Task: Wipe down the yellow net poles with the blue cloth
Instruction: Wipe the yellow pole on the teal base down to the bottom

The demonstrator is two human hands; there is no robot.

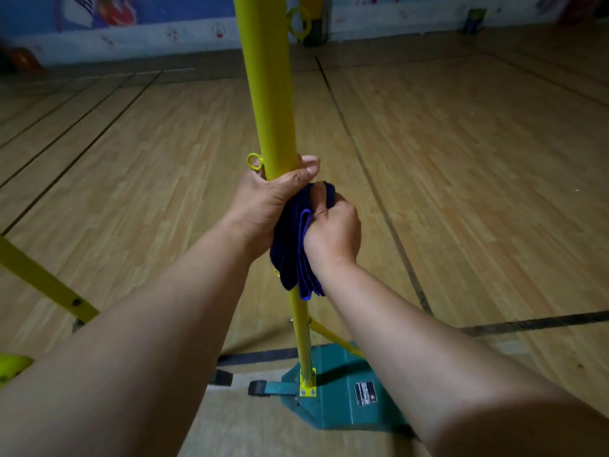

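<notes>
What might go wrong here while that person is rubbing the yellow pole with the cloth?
The left hand grips the yellow pole right beside a small yellow ring hook; sliding upward, the fingers may knock it. The blue cloth, pressed on by the right hand, hangs in loose folds that might snag on the brace bolts lower down. Pulling hard may rock the pole on its green base.

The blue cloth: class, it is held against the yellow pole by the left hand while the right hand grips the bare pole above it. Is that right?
Not quite. The head view shows the right hand holding the blue cloth against the yellow pole, while the left hand grips the bare pole above it.
</notes>
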